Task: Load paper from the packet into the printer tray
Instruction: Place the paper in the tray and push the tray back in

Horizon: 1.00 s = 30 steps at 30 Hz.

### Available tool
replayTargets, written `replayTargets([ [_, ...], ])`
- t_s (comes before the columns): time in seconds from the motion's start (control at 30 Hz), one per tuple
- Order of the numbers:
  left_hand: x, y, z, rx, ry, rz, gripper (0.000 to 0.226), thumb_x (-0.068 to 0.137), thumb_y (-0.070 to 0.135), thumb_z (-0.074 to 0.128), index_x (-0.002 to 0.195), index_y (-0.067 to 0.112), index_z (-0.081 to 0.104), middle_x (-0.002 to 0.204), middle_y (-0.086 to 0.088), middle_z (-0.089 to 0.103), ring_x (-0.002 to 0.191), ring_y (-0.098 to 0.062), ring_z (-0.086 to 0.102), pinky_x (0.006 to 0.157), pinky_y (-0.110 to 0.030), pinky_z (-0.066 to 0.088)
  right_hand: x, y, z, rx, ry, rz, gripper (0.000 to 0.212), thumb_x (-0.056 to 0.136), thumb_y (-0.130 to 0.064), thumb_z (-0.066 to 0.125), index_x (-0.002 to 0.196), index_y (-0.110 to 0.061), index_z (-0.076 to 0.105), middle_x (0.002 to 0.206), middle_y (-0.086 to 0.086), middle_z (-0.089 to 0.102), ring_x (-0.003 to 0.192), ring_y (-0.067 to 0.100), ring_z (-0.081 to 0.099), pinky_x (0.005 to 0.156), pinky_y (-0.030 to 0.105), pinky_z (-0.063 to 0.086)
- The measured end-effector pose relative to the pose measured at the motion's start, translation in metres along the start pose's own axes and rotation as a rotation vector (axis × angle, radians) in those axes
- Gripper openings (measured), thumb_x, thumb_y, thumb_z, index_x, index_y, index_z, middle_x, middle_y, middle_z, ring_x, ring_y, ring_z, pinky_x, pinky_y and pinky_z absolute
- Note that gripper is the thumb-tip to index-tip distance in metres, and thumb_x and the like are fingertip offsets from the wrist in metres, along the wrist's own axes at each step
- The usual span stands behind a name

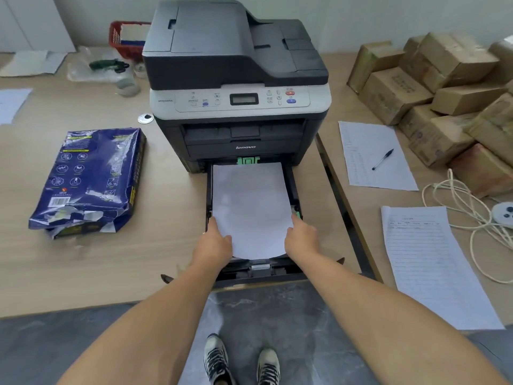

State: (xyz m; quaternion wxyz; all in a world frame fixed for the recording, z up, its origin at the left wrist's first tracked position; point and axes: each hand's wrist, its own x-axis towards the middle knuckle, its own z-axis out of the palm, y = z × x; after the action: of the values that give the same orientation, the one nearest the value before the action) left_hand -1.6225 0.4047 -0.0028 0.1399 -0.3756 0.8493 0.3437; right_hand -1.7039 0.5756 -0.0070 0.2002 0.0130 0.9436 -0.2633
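Left hand (216, 240) and right hand (301, 238) each grip a side edge of the paper stack (251, 207), equally near, stack sitting in the pulled-out tray (294, 190), long axis pointing away into the printer (238, 87), torn packet (88, 179) well left.

White paper (251, 207) in pulled-out tray (294, 187); torn blue packet (88, 179) (left), flat
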Motion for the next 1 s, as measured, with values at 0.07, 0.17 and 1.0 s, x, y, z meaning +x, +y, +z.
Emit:
replayTargets([
  [0.07, 0.004, 0.001, -0.001, 0.106, -0.014, 0.006, 0.063, 0.100, 0.028, 0.039, 0.156, 0.017, 0.013, 0.129, -0.021, 0.059, 0.096, -0.034, 0.055, 0.078, -0.038, 0.044, -0.001, -0.002, -0.003, -0.136, -0.011, -0.018, 0.045, 0.096, 0.000, 0.038, 0.139, -0.011, 0.047, 0.112, 0.014, 0.060, 0.088, 0.026, 0.055, 0.076, 0.038, 0.053],
  [0.17, 0.008, 0.003, -0.006, 0.301, -0.053, 0.023, 0.058, 0.099, 0.032, 0.033, 0.153, 0.015, 0.019, 0.130, -0.019, 0.060, 0.107, -0.037, 0.058, 0.078, -0.039, 0.042, -0.003, -0.006, -0.006, -0.285, -0.010, -0.032, 0.045, 0.096, -0.003, 0.040, 0.139, -0.013, 0.047, 0.131, 0.012, 0.050, 0.105, 0.032, 0.057, 0.076, 0.037, 0.047],
  [1.0, 0.002, -0.010, -0.015, 0.156, 0.096, -0.077, 0.030, 0.093, 0.010, 0.044, 0.116, 0.005, 0.063, 0.108, -0.017, 0.065, 0.085, -0.029, 0.052, 0.073, -0.035, 0.044, -0.003, 0.013, -0.005, -0.206, 0.134, -0.120, 0.035, 0.089, 0.008, 0.047, 0.120, -0.007, 0.053, 0.104, 0.013, 0.065, 0.093, 0.026, 0.052, 0.074, 0.038, 0.049],
])
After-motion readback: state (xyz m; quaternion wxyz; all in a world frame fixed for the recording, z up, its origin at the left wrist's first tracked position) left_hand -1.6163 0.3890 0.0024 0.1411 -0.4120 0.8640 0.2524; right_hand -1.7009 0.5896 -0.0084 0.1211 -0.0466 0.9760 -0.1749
